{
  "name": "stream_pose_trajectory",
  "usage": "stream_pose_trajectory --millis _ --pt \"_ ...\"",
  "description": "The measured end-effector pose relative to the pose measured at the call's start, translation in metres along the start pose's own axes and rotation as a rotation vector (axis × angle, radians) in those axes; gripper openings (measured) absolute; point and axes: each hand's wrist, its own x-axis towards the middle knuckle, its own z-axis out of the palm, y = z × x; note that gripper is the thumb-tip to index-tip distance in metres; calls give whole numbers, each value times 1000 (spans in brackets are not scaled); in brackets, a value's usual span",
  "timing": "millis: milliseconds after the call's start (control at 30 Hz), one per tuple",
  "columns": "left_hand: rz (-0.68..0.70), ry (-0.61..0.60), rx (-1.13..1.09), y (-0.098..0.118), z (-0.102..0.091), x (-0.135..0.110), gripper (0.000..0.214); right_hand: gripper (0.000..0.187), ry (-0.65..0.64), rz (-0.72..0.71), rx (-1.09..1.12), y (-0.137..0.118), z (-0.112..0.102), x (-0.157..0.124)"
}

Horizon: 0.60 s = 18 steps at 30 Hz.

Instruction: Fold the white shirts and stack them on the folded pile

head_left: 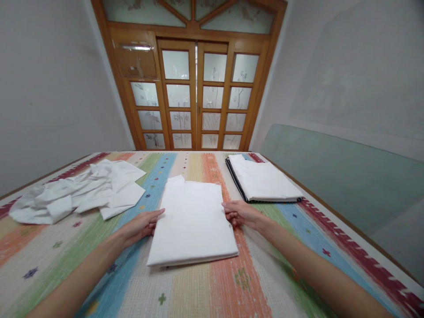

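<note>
A neatly folded white cloth (194,221) lies in front of me in the middle of the table, roughly rectangular, with a small corner sticking up at its far left. My left hand (144,224) grips its left edge, thumb on the side and the other fingers curled partly out of sight beneath. On the opposite edge, my right hand (241,213) holds the cloth with bent fingers. The near edge looks slightly raised, with a shadow below it. Whether the cloth is a garment cannot be told.
A crumpled white cloth (89,187) lies at the left. At the right rests a folded white cloth (265,179) on top of a black striped one (236,179). A striped tablecloth (185,291) covers the table. Walls flank both sides; wooden doors (195,95) stand beyond.
</note>
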Motion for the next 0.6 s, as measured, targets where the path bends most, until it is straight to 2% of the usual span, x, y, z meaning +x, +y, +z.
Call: stream_pose_trajectory --millis 167,267,333,467,600 --pt "-42 -76 -160 0 11 4 39 33 -22 116 -68 -9 7 4" --pt "-97 -67 -178 2 18 4 43 34 -59 175 -100 -12 12 8" --pt "-113 -45 -185 3 22 2 43 28 -76 138 -151 -10 14 12" --pt "-77 -24 -177 2 26 -5 43 19 -117 -57 -223 0 16 16" --pt "-40 -31 -195 -4 25 -9 45 15 -87 -122 -45 8 19 13"
